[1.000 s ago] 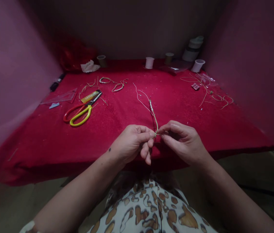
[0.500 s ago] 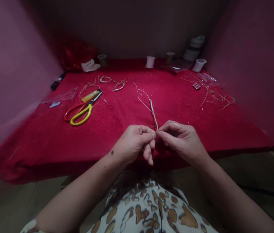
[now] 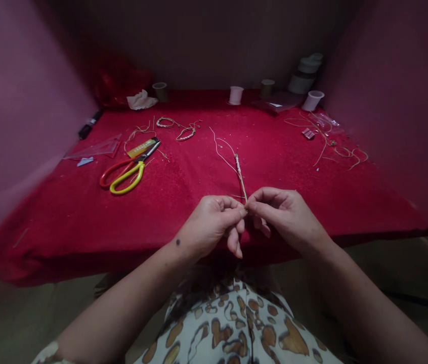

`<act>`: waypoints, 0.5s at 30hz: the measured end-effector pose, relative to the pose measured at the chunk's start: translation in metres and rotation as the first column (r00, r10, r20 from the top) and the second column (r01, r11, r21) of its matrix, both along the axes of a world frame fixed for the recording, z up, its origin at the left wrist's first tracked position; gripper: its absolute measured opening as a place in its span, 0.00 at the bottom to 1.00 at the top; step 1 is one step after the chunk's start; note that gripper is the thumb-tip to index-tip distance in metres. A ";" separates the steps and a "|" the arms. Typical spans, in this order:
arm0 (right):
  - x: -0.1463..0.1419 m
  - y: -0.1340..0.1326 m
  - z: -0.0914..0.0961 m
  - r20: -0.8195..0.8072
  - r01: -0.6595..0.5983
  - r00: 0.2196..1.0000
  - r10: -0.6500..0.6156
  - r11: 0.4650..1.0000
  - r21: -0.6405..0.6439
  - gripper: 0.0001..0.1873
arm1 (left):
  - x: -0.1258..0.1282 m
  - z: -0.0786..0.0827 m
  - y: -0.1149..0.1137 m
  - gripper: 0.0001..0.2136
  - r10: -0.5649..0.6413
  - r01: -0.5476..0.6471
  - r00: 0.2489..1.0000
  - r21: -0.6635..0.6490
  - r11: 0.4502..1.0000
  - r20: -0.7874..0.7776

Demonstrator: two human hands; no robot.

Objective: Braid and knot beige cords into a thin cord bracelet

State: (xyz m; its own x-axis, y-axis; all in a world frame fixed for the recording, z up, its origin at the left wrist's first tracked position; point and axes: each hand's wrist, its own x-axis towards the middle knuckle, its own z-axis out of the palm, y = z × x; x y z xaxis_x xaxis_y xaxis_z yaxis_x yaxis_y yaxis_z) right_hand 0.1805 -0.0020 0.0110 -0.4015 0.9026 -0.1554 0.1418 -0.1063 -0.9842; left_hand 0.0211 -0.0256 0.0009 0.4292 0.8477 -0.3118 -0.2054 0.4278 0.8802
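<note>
Head view: near end of cord [image 3: 243,185] hidden in grip; left hand [image 3: 214,220], right hand [image 3: 287,212] pinch it, rest extending beyond.

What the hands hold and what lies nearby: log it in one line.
left hand: pinching cord; right hand: pinching close beside left; cord: runs forward from pinch over red cloth; scissors: lying left of hands

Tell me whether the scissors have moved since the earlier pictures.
No: judged against the yellow packet, the scissors lie where they did, at the same angle.
</note>
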 end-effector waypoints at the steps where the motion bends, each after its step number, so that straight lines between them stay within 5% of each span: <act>1: 0.000 0.000 0.000 0.005 -0.001 1.000 0.001 1.000 0.006 0.08 | 0.000 0.000 0.000 0.11 0.000 0.000 1.000 0.002 1.000 -0.007; 15: 0.000 0.009 -0.004 -0.102 -0.095 0.991 0.089 0.994 -0.053 0.04 | 0.001 0.002 -0.003 0.09 0.037 -0.036 0.999 0.038 0.999 -0.026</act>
State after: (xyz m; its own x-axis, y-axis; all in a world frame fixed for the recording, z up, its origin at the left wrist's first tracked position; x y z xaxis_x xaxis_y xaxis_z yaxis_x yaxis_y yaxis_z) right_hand 0.1807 0.0069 0.0068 -0.4981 0.8519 -0.1618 0.0558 -0.1547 -0.9864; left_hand 0.0224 -0.0282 0.0032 0.3900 0.8737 -0.2907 -0.1966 0.3874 0.9007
